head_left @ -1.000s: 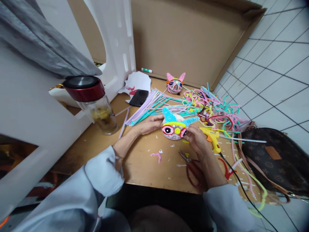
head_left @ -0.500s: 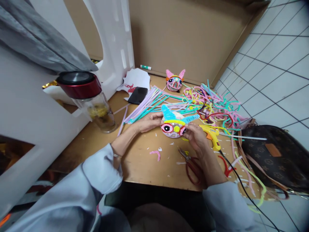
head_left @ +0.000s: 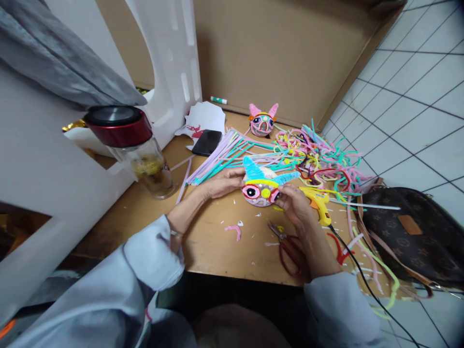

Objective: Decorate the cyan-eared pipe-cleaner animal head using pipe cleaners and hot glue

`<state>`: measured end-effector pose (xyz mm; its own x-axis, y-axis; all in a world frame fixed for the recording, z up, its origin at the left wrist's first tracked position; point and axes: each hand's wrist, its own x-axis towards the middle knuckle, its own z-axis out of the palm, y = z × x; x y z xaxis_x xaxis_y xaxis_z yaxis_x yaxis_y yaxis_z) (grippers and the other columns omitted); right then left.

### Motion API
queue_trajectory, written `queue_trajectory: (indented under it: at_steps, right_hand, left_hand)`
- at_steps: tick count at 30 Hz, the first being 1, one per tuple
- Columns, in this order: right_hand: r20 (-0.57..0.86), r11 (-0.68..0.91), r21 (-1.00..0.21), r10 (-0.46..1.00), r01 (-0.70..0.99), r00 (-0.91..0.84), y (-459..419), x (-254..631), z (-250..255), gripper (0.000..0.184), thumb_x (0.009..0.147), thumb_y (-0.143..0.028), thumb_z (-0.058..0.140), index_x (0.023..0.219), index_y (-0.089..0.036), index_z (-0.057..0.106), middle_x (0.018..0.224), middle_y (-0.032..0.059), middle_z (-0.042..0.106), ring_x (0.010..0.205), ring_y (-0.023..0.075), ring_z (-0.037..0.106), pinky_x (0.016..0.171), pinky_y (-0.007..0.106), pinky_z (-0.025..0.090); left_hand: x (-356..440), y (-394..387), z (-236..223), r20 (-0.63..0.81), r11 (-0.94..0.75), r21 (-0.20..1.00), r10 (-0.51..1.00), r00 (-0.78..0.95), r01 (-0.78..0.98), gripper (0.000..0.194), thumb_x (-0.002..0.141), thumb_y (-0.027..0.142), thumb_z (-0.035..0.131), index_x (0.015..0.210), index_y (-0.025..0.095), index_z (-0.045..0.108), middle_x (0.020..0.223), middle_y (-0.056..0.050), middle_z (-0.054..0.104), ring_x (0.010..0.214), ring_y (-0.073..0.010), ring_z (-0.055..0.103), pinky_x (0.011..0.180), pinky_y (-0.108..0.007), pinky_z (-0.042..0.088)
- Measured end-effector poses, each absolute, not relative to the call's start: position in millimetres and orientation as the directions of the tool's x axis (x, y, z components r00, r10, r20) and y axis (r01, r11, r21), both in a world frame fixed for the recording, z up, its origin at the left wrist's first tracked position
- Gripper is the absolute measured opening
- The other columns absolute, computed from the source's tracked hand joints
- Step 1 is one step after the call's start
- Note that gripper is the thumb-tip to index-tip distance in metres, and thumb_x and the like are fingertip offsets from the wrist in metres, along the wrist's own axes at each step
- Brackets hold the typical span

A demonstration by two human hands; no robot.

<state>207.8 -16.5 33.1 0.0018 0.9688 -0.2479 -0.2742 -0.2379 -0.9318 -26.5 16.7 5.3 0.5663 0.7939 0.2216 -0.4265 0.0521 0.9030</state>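
Note:
Between my hands is a pipe-cleaner animal head [head_left: 261, 186] with blue ears, a yellow brow band and pink-rimmed eyes. My left hand [head_left: 227, 182] grips its left side, the fingertips partly hidden behind it. On the other side, my right hand [head_left: 293, 203] pinches the edge by the right eye with thumb and fingers, covering part of that eye. Red-handled scissors [head_left: 290, 253] lie below, beside my right wrist. A curved pink pipe-cleaner piece [head_left: 235, 231] rests on the table in front of the head. To the right lies a yellow glue gun [head_left: 319, 207], its nozzle end near my right hand.
A similar head with pink ears [head_left: 262, 123] stands at the back. Straight pipe cleaners [head_left: 213, 162] and a tangled heap [head_left: 326, 159] spread across the table. A phone [head_left: 207, 143] and glass bottle [head_left: 150, 169] are left; a brown handbag [head_left: 416, 237] and black cord [head_left: 358, 270] are right.
The camera view has shifted slightly, then held nearly steady. Both hands keep the same hold on the blue-eared head, which has hardly moved.

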Motion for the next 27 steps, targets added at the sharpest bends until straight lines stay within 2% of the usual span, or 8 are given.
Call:
queue_trajectory:
  at_steps: [5,13,23,27]
  right_hand:
    - [-0.236,-0.23,-0.936,0.972,-0.266,-0.008,-17.3,207.0,33.8,0.034,0.05,-0.028,0.085,0.062,-0.022,0.053,0.057,-0.006,0.065,0.059,0.0128,0.063,0.064,0.028,0.054]
    - [-0.234,-0.221,-0.935,0.972,-0.277,0.012,-16.2,207.6,31.4,0.033,0.05,-0.028,0.085,0.061,-0.021,0.054,0.058,-0.0061,0.063,0.059,0.0122,0.062,0.062,0.027,0.053]
    - [-0.217,-0.207,-0.941,0.976,-0.268,0.008,-18.5,203.5,32.2,0.035,0.053,-0.031,0.084,0.065,-0.022,0.052,0.056,-0.0057,0.062,0.054,0.0123,0.062,0.055,0.026,0.052]
    - [-0.223,-0.21,-0.939,0.975,-0.273,0.017,-19.3,202.6,34.9,0.034,0.049,-0.029,0.083,0.062,-0.022,0.052,0.054,-0.0058,0.062,0.054,0.0125,0.061,0.055,0.026,0.052]
  left_hand:
    - [-26.6,16.6,6.0,0.197,0.082,0.901,0.797,0.571,-0.426,0.04,0.075,0.023,0.077,0.114,0.019,0.078,0.126,-0.012,0.075,0.128,-0.0331,0.063,0.115,-0.049,0.041]
    - [-26.9,17.3,5.1,0.236,0.023,0.911,0.789,0.567,-0.412,0.043,0.074,0.031,0.085,0.115,0.019,0.078,0.122,-0.012,0.076,0.124,-0.0308,0.066,0.113,-0.045,0.044]
    - [-28.2,15.8,5.0,0.214,0.031,0.917,0.802,0.558,-0.397,0.045,0.074,0.033,0.086,0.116,0.019,0.078,0.121,-0.013,0.077,0.125,-0.0328,0.066,0.115,-0.048,0.042]
    - [-28.0,15.6,5.2,0.201,0.047,0.915,0.809,0.553,-0.401,0.047,0.072,0.034,0.087,0.116,0.019,0.078,0.123,-0.013,0.076,0.127,-0.0338,0.064,0.115,-0.048,0.042]
